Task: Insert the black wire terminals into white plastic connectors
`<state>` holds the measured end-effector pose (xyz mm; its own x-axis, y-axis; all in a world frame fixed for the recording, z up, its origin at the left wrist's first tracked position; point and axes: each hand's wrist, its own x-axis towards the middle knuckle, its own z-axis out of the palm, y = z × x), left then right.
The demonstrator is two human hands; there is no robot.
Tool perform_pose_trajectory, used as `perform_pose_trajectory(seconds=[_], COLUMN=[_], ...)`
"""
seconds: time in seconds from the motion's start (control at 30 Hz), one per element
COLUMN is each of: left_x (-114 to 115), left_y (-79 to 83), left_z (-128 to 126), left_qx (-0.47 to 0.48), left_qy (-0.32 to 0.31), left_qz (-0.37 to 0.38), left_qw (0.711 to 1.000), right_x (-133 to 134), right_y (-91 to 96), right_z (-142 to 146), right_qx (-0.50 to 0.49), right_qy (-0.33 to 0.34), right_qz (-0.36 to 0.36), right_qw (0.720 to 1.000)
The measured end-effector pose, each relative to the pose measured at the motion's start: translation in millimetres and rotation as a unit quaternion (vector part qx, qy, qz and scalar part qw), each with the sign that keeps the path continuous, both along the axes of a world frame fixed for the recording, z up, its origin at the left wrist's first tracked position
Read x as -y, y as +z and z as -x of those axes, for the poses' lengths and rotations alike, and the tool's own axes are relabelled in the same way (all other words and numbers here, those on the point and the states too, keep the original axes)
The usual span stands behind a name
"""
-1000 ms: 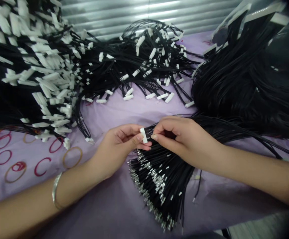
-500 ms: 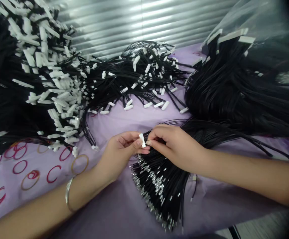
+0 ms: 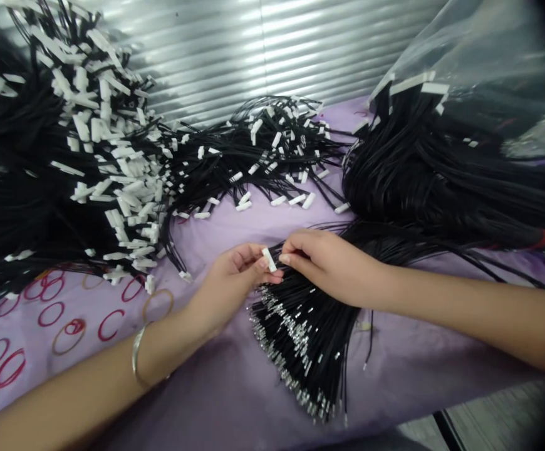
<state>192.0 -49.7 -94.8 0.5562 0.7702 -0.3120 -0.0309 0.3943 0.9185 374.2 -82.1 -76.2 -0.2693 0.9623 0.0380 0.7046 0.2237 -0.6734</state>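
Observation:
A small white connector housing [image 3: 269,259] is pinched between the thumb and fingers of my left hand [image 3: 235,275], tilted with one long side toward the right. Just right of it, my right hand [image 3: 322,260] has its thumb and forefinger pressed together, with a narrow gap to the housing. Whatever lies in that pinch is too small to make out. Beneath both hands a fan of black wires [image 3: 319,326] with shiny metal terminals spreads over the purple cloth [image 3: 225,388], and my right hand covers part of it.
Piled at the left are black cables with white connectors [image 3: 131,188]; a smaller heap [image 3: 272,144] lies at the back. Another thick cable bundle [image 3: 394,169] rests at the right beside clear plastic [image 3: 483,56]. Red and tan rubber bands [image 3: 113,326] are scattered at left. Behind stands a ridged metallic surface [image 3: 254,50].
The camera view has shifted slightly. My right fingertips sit a little farther from the white connector housing, which stays in my left hand.

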Motion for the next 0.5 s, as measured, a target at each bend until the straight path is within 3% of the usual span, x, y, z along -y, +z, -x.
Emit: perform_pose_trajectory(seconds=[0.13, 0.5], left_x=[-1, 0], left_y=[-0.2, 0.6], left_z=[-1, -1], left_qx=[0.016, 0.01], left_qy=[0.012, 0.018], left_qz=[-0.008, -0.022], left_qw=[1.0, 1.0], right_x=[-1, 3], right_y=[-1.4, -4.6], right_z=[-4, 6], right_qx=[0.016, 0.071], right_qy=[-0.032, -0.007], right_qz=[-0.016, -0.078], right_qw=[0.999, 0.994])
